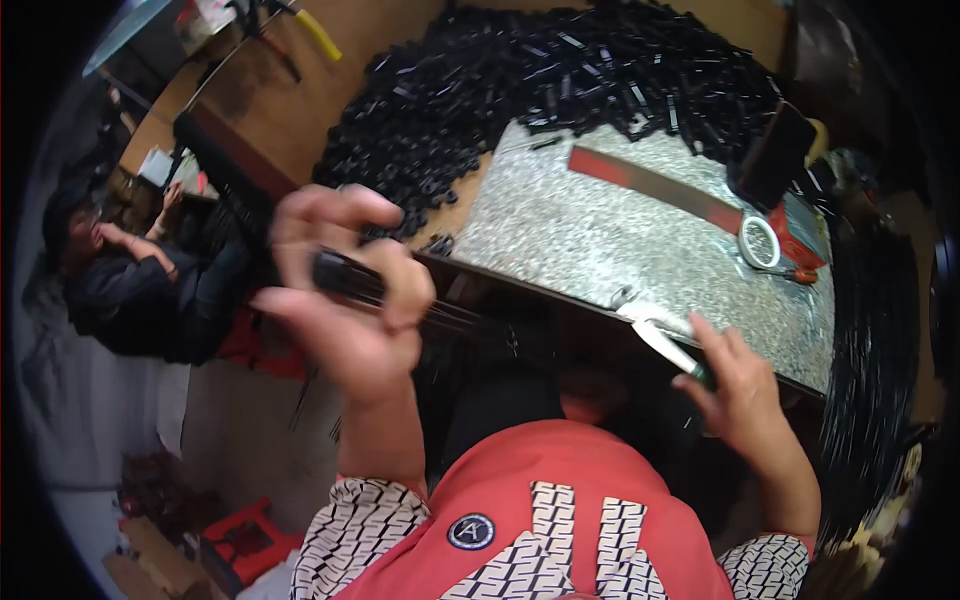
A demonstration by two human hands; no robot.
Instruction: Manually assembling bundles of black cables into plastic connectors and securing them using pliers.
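Note:
My left hand (350,290), raised off the near left edge of the work board and smeared by motion, has its fingers curled round a black elongated piece (345,275). My right hand (740,385) grips the dark green handle of a knife (665,345) at the board's near edge. Its pale curved blade points left and away from me. A small dark ring-like piece (622,297) lies by the blade tip. Beyond both hands spreads a big heap of small black parts (540,70).
On the speckled grey board (580,230) lies a flat metal strip (650,187), with a white ring-shaped roll (759,243) and a red box (800,230) at its right end. A dark phone-like slab (775,155) stands behind. Another person (150,280) sits at the left, near red stools (245,540).

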